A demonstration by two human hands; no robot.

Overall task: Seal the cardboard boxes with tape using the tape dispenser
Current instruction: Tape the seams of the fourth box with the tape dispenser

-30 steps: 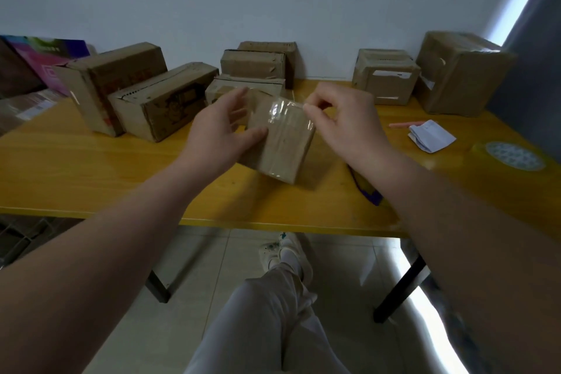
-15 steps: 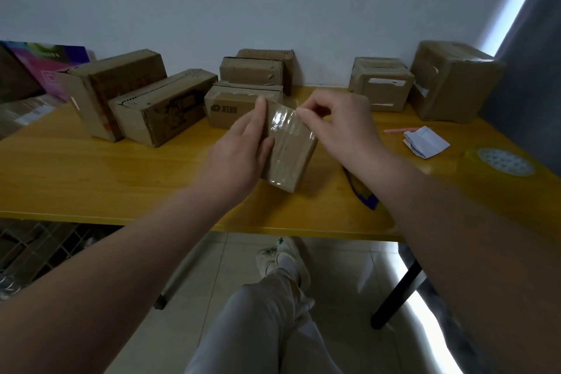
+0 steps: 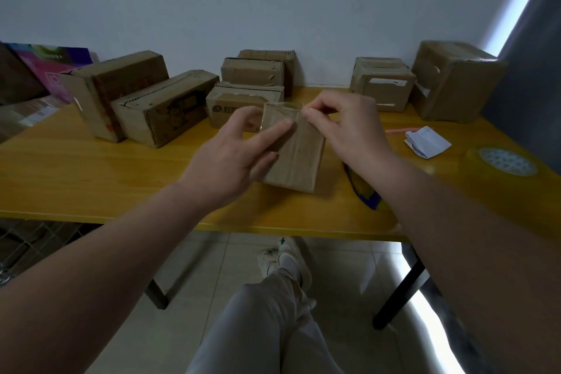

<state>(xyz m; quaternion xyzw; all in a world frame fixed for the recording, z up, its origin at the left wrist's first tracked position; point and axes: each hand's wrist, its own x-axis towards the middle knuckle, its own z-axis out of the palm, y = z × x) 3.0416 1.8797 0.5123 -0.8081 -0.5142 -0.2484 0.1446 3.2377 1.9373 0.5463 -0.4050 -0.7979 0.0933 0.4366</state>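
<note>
The small cardboard box is in front of the person at the middle of the yellow bench, tilted with its top end away from them; whether its lower edge touches the bench cannot be told. The left grip, a bare hand, grasps the box from its left side, thumb laid across the near face and fingers curled round the far side. The right grip is clenched in a pinch at the box's upper right corner, where a strip of clear tape lies glossy over the top end. A blue and yellow object lies on the bench under the right forearm, mostly hidden. Well to the right sit a roll of tape, a folded paper and a thin pink stick. Along the wall stand more boxes: two long boxes at the left, a stack of three in the middle, and two squarer boxes at the right.
</note>
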